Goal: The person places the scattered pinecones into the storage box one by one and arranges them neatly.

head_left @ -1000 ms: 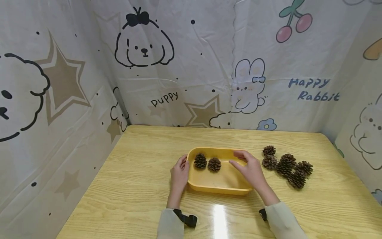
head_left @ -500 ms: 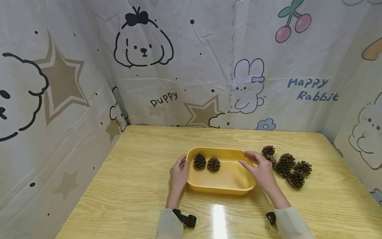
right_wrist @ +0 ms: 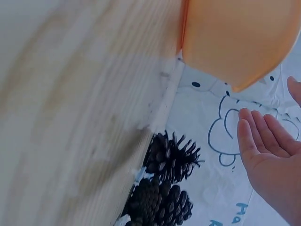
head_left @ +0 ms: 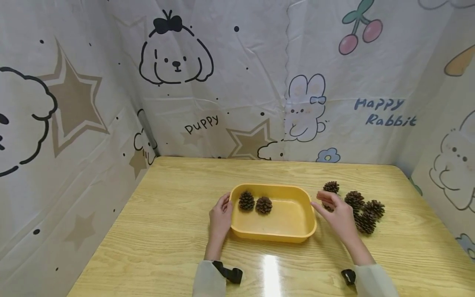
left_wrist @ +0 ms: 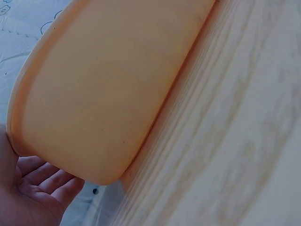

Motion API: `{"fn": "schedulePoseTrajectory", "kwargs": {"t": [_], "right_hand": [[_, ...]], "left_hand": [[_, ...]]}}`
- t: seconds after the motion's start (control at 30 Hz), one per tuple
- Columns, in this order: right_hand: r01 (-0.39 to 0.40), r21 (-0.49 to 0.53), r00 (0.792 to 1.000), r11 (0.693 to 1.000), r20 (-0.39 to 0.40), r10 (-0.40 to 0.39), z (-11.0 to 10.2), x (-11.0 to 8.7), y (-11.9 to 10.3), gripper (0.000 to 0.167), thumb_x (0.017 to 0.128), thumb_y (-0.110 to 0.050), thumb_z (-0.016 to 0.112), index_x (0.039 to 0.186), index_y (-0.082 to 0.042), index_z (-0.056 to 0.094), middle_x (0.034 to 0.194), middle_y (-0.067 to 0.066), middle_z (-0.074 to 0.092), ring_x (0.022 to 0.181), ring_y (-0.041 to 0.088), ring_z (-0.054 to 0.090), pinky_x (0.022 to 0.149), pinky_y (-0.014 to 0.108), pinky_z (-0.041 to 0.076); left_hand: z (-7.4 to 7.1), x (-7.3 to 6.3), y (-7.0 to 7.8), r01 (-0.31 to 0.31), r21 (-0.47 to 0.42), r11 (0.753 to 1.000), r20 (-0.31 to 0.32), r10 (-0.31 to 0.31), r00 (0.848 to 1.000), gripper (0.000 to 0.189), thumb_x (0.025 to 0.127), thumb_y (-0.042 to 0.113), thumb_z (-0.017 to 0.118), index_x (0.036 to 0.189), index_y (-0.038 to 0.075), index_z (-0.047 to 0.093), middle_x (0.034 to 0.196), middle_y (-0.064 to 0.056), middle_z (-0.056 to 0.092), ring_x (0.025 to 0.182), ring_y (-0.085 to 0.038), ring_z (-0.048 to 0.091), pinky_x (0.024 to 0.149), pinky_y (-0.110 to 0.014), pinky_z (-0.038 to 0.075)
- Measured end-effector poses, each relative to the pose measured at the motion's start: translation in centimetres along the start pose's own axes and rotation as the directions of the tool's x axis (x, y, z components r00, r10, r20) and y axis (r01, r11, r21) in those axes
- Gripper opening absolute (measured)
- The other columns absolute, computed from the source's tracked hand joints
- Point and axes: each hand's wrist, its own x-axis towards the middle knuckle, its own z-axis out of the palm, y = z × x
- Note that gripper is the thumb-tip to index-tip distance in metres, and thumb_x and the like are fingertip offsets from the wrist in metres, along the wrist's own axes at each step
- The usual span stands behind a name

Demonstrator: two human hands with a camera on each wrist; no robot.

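In the head view a yellow tray (head_left: 274, 237) stands on the table with two pine cones, one cone (head_left: 246, 201) at its left end and another cone (head_left: 264, 205) just right of it. My left hand (head_left: 220, 216) rests against the tray's left end, fingers loosely extended outside the wall, as the left wrist view also shows. Beyond the right rim, my right hand (head_left: 339, 214) hovers with thumb and fingers spread, holding nothing. It partly covers a group of pine cones (head_left: 366, 222). In the right wrist view its fingers (right_wrist: 265, 132) are relaxed and apart from the tray.
Several pine cones lie together right of the tray, one cone (head_left: 331, 187) at the back of that group. A wooden table (head_left: 156, 231) carries everything. Printed curtains (head_left: 208, 99) enclose its back and sides.
My right hand has moved right, from over the tray's right part to outside its rim, near the pine cone group. The left hand stays at the tray's left end.
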Motion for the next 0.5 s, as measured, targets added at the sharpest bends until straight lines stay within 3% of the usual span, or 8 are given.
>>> {"fn": "schedulePoseTrajectory", "kwargs": {"t": [0.17, 0.27, 0.37, 0.43, 0.5], "right_hand": [[-0.019, -0.042, 1.000, 0.999, -0.017, 0.018, -1.0, -0.4, 0.7, 0.038, 0.087, -0.019, 0.075, 0.120, -0.002, 0.065, 0.114, 0.018, 0.071, 0.102, 0.032, 0.069, 0.086, 0.016, 0.056], [-0.033, -0.059, 0.999, 0.998, -0.029, 0.032, -1.8, -0.7, 1.2, 0.039, 0.087, -0.022, 0.075, 0.120, -0.003, 0.065, 0.114, 0.017, 0.071, 0.098, 0.007, 0.069, 0.083, 0.000, 0.049], [-0.050, -0.078, 0.998, 0.996, -0.037, 0.047, -2.5, -1.0, 1.6, 0.040, 0.087, -0.023, 0.075, 0.120, -0.003, 0.065, 0.115, 0.017, 0.071, 0.094, -0.022, 0.053, 0.080, -0.007, 0.041], [-0.060, -0.095, 0.997, 0.994, -0.043, 0.057, -3.0, -1.2, 1.9, 0.041, 0.087, -0.024, 0.075, 0.120, -0.003, 0.065, 0.115, 0.017, 0.071, 0.093, -0.031, 0.041, 0.080, -0.004, 0.044], [-0.071, -0.102, 0.997, 0.992, -0.044, 0.067, -3.5, -1.3, 2.2, 0.042, 0.087, -0.025, 0.074, 0.121, -0.003, 0.064, 0.115, 0.018, 0.071, 0.092, -0.033, 0.038, 0.079, -0.005, 0.043]], "left_hand": [[0.0, 0.0, 0.1, 0.011, 0.000, 1.000, 0.008, -0.011, 1.000, 0.035, 0.099, 0.008, 0.054, 0.132, -0.001, 0.059, 0.125, -0.023, 0.065, 0.114, -0.033, 0.065, 0.098, -0.037, 0.057], [0.0, 0.0, 0.0, 0.012, -0.006, 1.000, 0.007, -0.011, 1.000, 0.035, 0.098, 0.007, 0.054, 0.132, -0.001, 0.059, 0.125, -0.024, 0.065, 0.114, -0.034, 0.065, 0.098, -0.037, 0.056], [0.1, 0.0, -0.1, 0.002, -0.010, 1.000, 0.005, -0.002, 1.000, 0.035, 0.098, 0.007, 0.053, 0.132, -0.002, 0.059, 0.125, -0.025, 0.065, 0.114, -0.034, 0.065, 0.098, -0.037, 0.056], [0.0, 0.0, -0.1, 0.001, -0.013, 1.000, 0.006, -0.001, 1.000, 0.035, 0.099, 0.007, 0.053, 0.132, -0.002, 0.059, 0.125, -0.025, 0.064, 0.115, -0.035, 0.065, 0.098, -0.037, 0.056], [0.0, 0.1, 0.0, -0.001, -0.012, 1.000, 0.008, 0.001, 1.000, 0.035, 0.099, 0.007, 0.053, 0.132, -0.002, 0.058, 0.126, -0.025, 0.064, 0.115, -0.034, 0.065, 0.098, -0.038, 0.056]]}}
